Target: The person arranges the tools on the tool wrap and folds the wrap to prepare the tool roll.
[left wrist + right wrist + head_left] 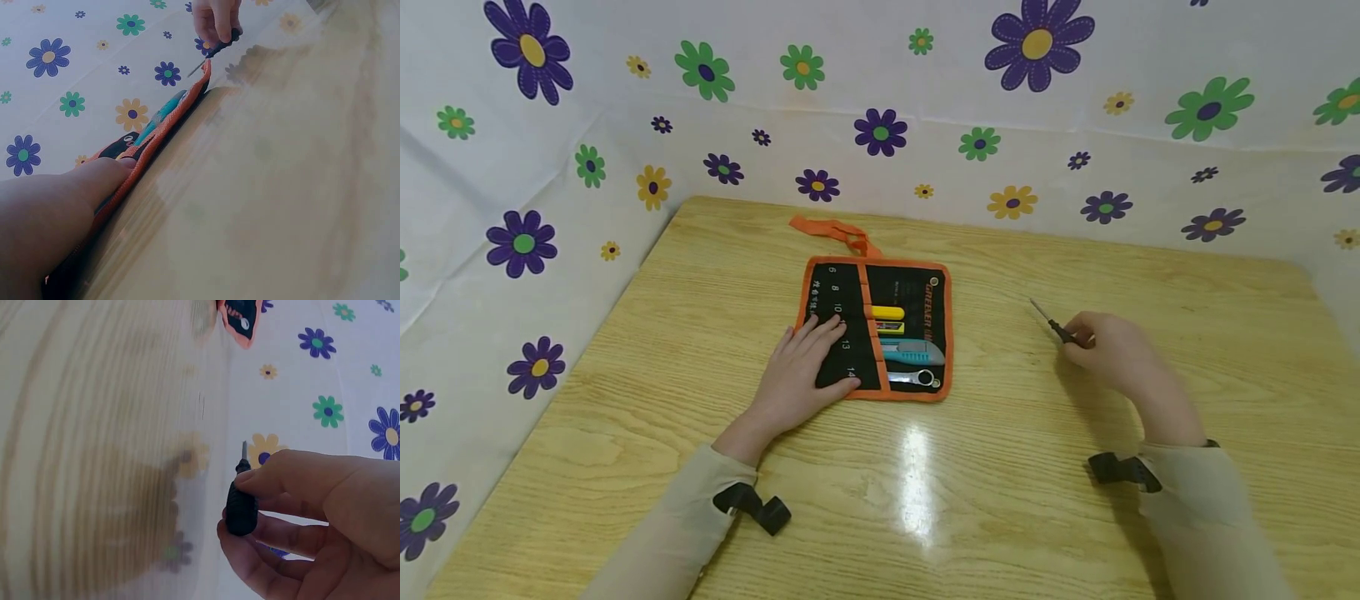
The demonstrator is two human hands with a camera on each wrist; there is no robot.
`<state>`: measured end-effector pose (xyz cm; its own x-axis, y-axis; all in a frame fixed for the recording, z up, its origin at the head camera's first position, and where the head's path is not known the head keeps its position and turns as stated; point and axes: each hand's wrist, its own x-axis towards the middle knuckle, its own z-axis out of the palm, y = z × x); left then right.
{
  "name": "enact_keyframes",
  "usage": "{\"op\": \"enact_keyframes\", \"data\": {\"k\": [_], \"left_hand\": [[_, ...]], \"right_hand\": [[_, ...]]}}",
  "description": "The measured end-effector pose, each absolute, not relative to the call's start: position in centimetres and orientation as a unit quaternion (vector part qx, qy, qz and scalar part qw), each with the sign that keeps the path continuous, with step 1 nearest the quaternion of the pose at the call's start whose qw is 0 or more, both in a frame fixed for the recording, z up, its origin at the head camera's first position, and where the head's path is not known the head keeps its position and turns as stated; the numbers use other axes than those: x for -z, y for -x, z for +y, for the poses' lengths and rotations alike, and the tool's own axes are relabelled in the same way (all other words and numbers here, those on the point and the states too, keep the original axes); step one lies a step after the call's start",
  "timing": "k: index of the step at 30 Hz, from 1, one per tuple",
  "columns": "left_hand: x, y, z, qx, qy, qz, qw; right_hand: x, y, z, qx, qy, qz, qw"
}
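Note:
A black tool pouch with orange trim (908, 279) lies unfolded on the table. Its pockets hold a yellow-handled tool (888, 313), a small yellow case (891, 328), a teal utility knife (913, 351) and a ratchet wrench (913, 378). My left hand (796, 367) rests on the pouch's numbered left part, fingers spread. To the right of the pouch, my right hand (1112, 354) pinches a screwdriver (241, 509) by its black handle, above the table. The metal shaft points toward the pouch's side. Part of the handle is hidden by the fingers in the head view.
An orange tie strap (831, 228) trails from the pouch's far edge. The wooden table (1000, 500) meets a white flowered cloth (820, 108) at the back and left. Black straps (752, 504) circle both sleeves.

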<state>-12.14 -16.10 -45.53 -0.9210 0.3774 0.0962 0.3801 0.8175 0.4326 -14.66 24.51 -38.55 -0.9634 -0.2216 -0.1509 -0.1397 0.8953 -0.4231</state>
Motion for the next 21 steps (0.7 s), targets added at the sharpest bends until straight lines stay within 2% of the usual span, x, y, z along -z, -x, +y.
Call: {"op": "enact_keyframes", "data": {"k": [13,21], "left_hand": [[45.4,12.1,-16.1,0.227,0.198,-0.953,0.001],[45.4,12.1,-16.0,0.228,0.196,-0.954,-0.001]], "right_hand": [[39.0,16.1,18.6,0.224,0.172,0.959,0.022],[39.2,17.3,15.1,0.212,0.196,0.956,0.04]]}}
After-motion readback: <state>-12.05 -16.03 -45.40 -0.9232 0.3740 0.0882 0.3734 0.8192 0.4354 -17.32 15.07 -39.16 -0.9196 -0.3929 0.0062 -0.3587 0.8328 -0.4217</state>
